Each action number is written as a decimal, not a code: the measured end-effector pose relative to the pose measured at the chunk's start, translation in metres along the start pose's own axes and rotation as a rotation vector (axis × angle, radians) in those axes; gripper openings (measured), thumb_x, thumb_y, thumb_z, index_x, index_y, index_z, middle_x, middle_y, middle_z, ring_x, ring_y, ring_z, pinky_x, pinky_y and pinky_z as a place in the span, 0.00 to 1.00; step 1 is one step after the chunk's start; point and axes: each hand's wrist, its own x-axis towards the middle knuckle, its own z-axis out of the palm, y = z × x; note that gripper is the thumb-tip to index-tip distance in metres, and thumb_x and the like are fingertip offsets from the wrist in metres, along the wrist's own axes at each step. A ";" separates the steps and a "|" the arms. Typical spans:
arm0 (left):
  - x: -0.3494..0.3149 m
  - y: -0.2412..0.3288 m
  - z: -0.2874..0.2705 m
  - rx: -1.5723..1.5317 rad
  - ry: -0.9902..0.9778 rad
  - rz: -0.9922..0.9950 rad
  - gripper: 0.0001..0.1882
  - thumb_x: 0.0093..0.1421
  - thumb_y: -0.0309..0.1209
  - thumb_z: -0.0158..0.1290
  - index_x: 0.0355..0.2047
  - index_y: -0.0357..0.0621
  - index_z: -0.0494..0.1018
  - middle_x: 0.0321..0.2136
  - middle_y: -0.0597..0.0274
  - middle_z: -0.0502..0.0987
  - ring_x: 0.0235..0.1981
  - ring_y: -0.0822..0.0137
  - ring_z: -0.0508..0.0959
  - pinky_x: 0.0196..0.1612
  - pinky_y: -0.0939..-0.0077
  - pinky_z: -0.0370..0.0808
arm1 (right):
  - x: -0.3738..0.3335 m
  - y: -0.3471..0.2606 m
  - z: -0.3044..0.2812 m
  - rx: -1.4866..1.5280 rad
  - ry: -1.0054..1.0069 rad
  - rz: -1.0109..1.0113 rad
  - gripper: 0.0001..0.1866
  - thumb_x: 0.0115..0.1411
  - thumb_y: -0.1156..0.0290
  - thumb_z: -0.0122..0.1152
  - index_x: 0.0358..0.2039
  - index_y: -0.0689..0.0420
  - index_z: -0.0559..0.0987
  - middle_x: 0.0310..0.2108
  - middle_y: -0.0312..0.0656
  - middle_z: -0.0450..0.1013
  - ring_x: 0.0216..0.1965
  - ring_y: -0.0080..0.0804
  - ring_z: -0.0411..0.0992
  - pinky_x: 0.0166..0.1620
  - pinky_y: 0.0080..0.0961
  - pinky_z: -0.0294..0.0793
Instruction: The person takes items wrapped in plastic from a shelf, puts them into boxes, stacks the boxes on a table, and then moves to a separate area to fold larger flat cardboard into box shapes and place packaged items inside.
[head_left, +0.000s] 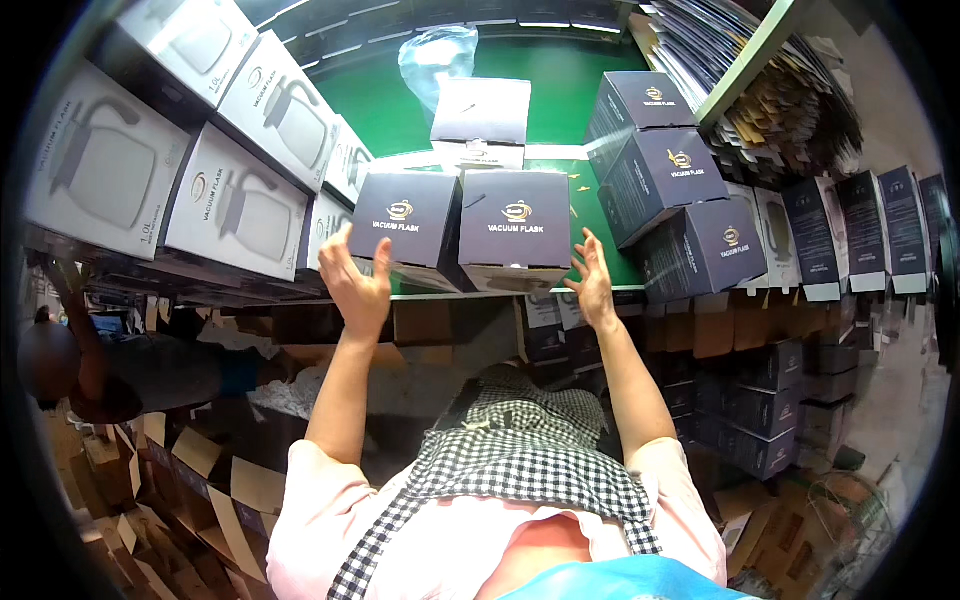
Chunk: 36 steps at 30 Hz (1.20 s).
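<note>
Two dark grey-blue cartons stand side by side at the near edge of the green table: a left carton (405,215) and a right carton (515,225). My left hand (357,287) is at the left carton's near left side, thumb and fingers spread; whether it touches the cardboard I cannot tell. Beside the right carton's right side is my right hand (594,287), fingers apart and holding nothing. Just behind the pair sits a white-topped box (482,112). A clear plastic bag (438,62) lies farther back on the table.
White boxes with jug pictures (235,205) are stacked at the left. Dark cartons (665,165) line the table's right side, below a shelf of flat cardboard (780,95). Open brown cartons (215,485) lie on the floor at lower left, near another person (150,375).
</note>
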 end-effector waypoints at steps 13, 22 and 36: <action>0.001 -0.087 0.022 -1.230 -0.651 -1.071 0.19 0.67 0.43 0.47 0.51 0.44 0.71 0.46 0.58 0.75 0.46 0.61 0.76 0.42 0.52 0.77 | 0.000 0.010 0.022 0.258 0.104 0.103 0.57 0.54 0.21 0.37 0.71 0.48 0.39 0.71 0.56 0.36 0.70 0.61 0.39 0.62 0.69 0.43; -0.037 -0.105 0.021 -1.246 -0.506 -1.139 0.22 0.65 0.49 0.48 0.51 0.47 0.71 0.44 0.59 0.75 0.45 0.60 0.74 0.50 0.53 0.71 | -0.047 0.112 0.133 0.461 -0.104 0.274 0.42 0.66 0.42 0.45 0.70 0.55 0.48 0.70 0.50 0.43 0.68 0.57 0.48 0.61 0.56 0.60; -0.122 0.016 -0.114 -0.977 -0.359 -0.905 0.27 0.66 0.43 0.49 0.60 0.38 0.64 0.50 0.58 0.73 0.52 0.65 0.73 0.54 0.68 0.70 | -0.132 0.049 0.142 -0.174 -0.427 0.008 0.49 0.64 0.37 0.45 0.67 0.68 0.48 0.67 0.62 0.49 0.69 0.50 0.48 0.69 0.36 0.47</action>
